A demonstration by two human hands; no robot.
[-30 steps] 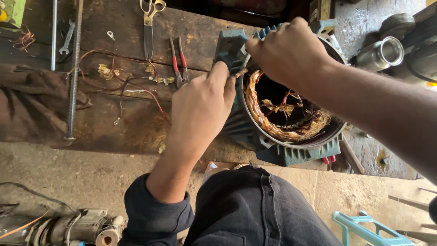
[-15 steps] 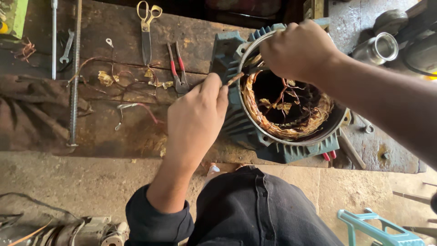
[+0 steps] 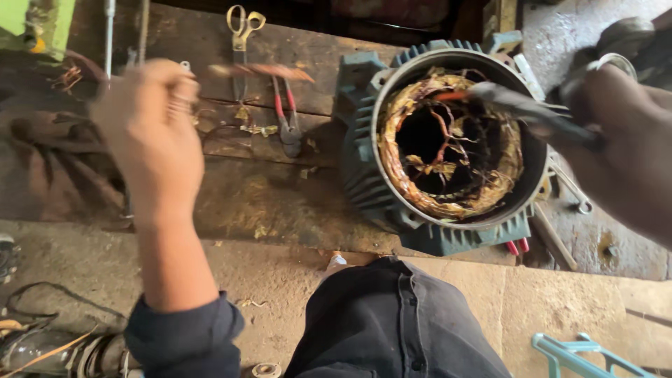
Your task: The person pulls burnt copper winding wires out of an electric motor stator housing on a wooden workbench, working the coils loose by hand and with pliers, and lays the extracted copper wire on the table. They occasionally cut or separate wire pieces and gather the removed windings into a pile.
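left hand now off motor stator, gripping wire strip, right hand withdrawn, holding pliers

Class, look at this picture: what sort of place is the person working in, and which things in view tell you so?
Probably a motor repair workshop. An opened electric motor housing shows copper windings; red-handled pliers and scissors lie on a stained wooden bench.
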